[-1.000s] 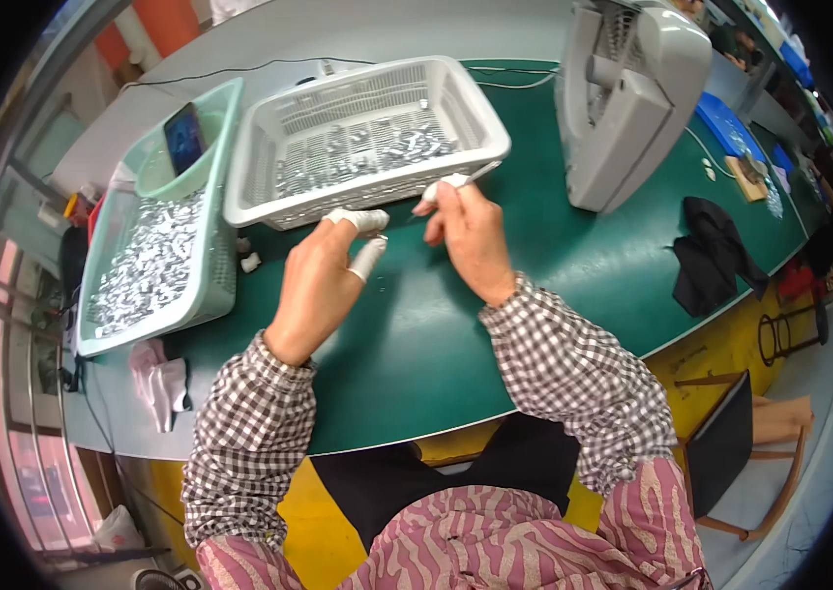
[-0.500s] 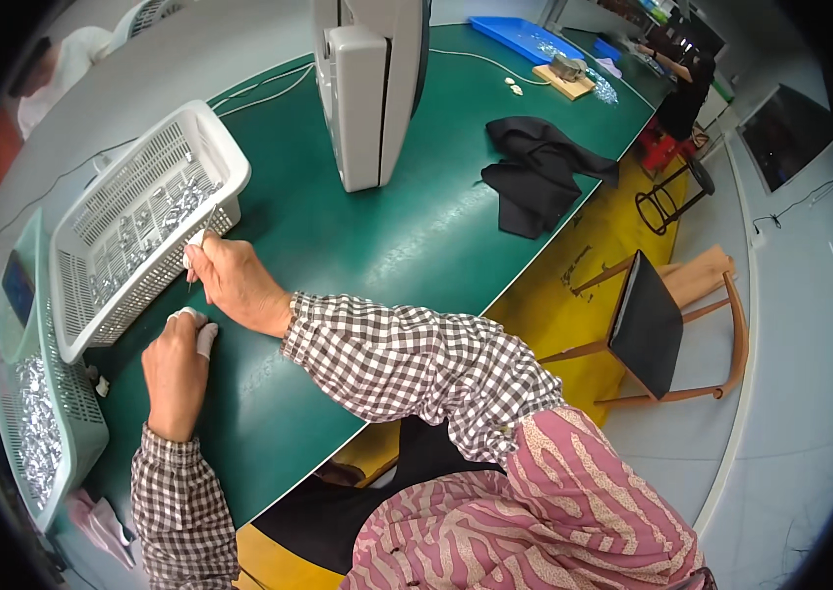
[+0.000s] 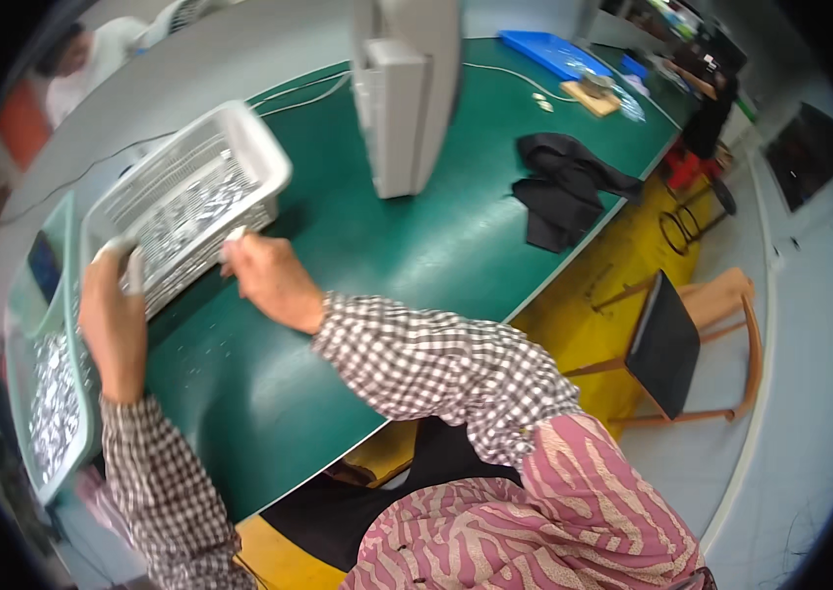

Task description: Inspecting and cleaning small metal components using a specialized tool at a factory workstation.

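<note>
With the white basket (image 3: 185,202) of small metal parts just ahead on the green worktop (image 3: 357,256), the left hand (image 3: 112,315) grip and right hand (image 3: 264,280) grip each pinch a small white piece, best held steady and close.

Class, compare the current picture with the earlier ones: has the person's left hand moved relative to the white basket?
Yes. The left hand has gone from the green mat below the white basket up to its near-left corner, where its fingers now touch the rim.
</note>
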Demonstrator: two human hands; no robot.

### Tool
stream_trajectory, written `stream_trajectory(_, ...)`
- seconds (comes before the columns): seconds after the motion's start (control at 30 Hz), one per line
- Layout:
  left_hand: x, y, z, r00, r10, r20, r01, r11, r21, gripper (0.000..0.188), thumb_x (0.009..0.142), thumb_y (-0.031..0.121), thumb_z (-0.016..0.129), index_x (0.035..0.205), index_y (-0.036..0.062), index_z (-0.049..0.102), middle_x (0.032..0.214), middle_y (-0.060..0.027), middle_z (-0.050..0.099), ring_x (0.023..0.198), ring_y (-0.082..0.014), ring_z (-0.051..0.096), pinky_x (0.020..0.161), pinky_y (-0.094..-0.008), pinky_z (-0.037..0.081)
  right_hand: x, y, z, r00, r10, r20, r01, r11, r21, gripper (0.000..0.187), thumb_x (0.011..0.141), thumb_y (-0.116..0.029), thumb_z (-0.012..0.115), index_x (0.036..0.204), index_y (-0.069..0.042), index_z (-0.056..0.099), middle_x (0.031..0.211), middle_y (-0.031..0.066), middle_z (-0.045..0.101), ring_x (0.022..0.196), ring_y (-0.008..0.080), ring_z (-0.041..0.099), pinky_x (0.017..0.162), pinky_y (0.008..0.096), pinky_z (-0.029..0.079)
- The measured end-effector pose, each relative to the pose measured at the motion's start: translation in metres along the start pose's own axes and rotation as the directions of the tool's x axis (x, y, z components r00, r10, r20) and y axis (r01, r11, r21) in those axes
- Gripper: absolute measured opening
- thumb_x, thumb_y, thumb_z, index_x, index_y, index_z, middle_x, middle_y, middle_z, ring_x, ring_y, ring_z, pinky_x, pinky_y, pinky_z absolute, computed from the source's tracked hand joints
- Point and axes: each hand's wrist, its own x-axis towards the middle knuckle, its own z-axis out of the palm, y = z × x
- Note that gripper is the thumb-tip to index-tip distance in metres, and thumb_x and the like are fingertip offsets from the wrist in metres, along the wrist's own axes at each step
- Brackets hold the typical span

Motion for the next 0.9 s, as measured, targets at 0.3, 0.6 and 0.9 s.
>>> stream_trajectory(0.3, -0.027, -0.046, -0.009, 1.0, 0.025, -0.001, -0.024, 0.99, 0.137, 0.019, 0.069, 0.004, 0.058, 0.087, -0.0024, 0.059, 0.074, -0.018, 0.056, 0.079, -0.0339, 0.053, 0.072, -0.0426, 0.042, -0.006, -0.024, -0.003, 0.959, 0.269, 0.086, -0.269, 0.963, -0.005, 0.03, 0.095, -0.02, 0.038, 0.083, 0.001, 0.055, 0.07, 0.0057, 0.061, 0.049, 0.008, 0.05, 0.047, 0.0224, 0.04)
stream_trajectory(0.6, -0.049, -0.116, -0.158, 0.969, -0.217, 0.118, 0.148, 0.893, 0.425, 0.021, 0.076, 0.012, 0.062, 0.096, 0.0065, 0.064, 0.084, -0.0129, 0.063, 0.084, -0.0296, 0.056, 0.077, -0.0356, 0.043, -0.007, -0.038, -0.001, 0.959, 0.171, 0.227, -0.156, 0.984, -0.085, 0.025, 0.095, -0.015, 0.039, 0.083, 0.001, 0.053, 0.075, 0.0066, 0.062, 0.048, 0.0084, 0.05, 0.045, 0.0225, 0.04)
stream_trajectory(0.9, -0.062, -0.157, -0.139, 0.758, -0.503, 0.414, 0.349, 0.85, 0.394, 0.018, 0.076, 0.018, 0.062, 0.084, 0.0032, 0.066, 0.083, -0.0165, 0.064, 0.078, -0.0307, 0.061, 0.072, -0.0378, 0.046, -0.005, -0.039, 0.0, 0.965, 0.157, 0.211, -0.145, 0.987, -0.074, 0.023, 0.094, -0.014, 0.04, 0.083, 0.002, 0.052, 0.074, 0.0067, 0.062, 0.049, 0.0082, 0.05, 0.044, 0.0221, 0.04)
